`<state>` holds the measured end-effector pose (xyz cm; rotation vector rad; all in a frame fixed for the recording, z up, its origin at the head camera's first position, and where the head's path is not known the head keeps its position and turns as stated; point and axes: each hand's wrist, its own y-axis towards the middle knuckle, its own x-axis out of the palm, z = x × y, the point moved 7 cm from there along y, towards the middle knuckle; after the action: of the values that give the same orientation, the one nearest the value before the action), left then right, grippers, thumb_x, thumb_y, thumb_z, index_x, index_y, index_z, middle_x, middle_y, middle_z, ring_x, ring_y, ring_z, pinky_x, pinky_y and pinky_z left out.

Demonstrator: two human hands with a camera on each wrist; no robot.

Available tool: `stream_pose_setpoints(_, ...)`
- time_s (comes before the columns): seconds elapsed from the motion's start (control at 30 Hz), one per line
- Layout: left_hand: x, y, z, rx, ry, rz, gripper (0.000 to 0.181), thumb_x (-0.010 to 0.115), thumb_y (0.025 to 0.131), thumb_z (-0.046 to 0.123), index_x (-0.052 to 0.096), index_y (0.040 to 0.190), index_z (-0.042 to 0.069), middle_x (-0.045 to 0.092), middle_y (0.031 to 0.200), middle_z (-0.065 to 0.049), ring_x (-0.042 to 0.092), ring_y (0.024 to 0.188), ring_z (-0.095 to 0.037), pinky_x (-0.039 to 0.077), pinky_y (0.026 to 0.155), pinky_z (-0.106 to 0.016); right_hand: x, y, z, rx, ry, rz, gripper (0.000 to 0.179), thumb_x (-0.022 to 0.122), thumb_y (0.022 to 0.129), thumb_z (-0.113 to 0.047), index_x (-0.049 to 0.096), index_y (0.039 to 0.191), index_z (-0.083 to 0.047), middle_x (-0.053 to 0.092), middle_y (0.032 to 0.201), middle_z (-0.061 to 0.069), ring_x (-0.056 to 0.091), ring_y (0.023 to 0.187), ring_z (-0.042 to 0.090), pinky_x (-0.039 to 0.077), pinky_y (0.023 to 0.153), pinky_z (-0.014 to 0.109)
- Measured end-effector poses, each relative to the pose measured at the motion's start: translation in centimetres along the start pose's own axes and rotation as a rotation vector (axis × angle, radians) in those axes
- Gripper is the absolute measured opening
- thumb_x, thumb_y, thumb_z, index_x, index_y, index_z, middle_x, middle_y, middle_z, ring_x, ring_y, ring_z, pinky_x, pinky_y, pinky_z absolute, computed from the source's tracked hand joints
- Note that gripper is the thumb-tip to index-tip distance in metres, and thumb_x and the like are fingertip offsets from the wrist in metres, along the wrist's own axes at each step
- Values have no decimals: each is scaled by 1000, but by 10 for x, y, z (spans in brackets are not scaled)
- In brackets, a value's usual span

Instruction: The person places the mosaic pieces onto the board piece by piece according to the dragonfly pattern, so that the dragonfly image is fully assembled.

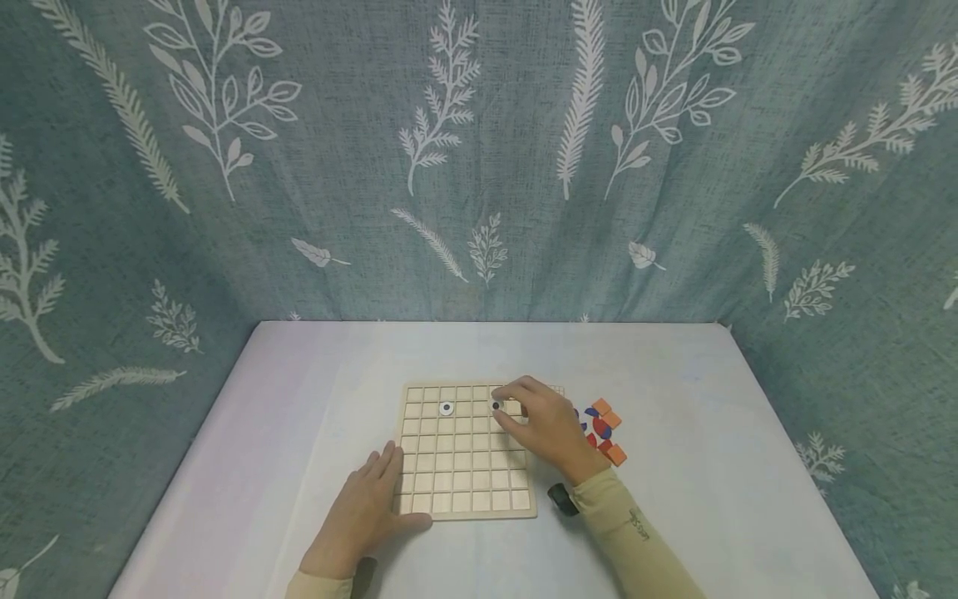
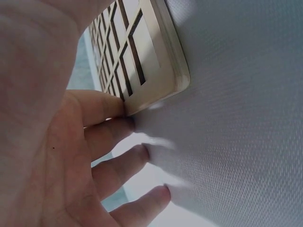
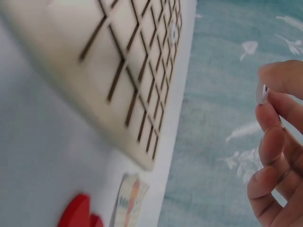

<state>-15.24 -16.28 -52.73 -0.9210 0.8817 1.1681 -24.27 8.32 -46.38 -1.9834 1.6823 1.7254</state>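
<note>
Right grip (image 1: 545, 424) pinches a white eye (image 1: 496, 406) at its fingertips, board (image 1: 462, 480) beneath it; I'd set the eye down flat, letting the left grip (image 1: 368, 499), fingers spread, brace the board's edge.

Dark lettering (image 1: 639, 525) ran along the beige fabric sleeve (image 1: 621, 553) on a person's right arm, too small to read with certainty; coloured markings on a narrow, pale strip (image 3: 131, 201) were blurred beyond reading.
</note>
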Motion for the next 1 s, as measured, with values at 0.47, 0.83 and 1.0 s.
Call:
stream_pose_setpoints(0.47,0,-1,-1,21,19,23,117,84,68,63,40,149,-9,37,156,-27,37,140,-52,35,110,-68,30,28,-8,-11,20,-43,23,81,88,-23,76,110,-18,69,101,-8,51,66,3,45,55,15)
stream_pose_setpoints(0.83,0,-2,-1,22,20,10,117,84,69,63,39,150,-9,36,157,-27,36,141,-52,34,110,-68,58,39,-1,52,65,-144,20,79,91,-22,76,110,-16,70,102,-5,61,74,10,53,64,23)
stream_pose_setpoints(1.0,-1,-1,0,24,16,11,117,84,68,62,40,149,-10,36,156,-28,36,140,-53,34,110,-68,75,36,8,202,67,-270,23,77,92,-26,77,113,-19,71,105,-7,69,95,12,58,80,27)
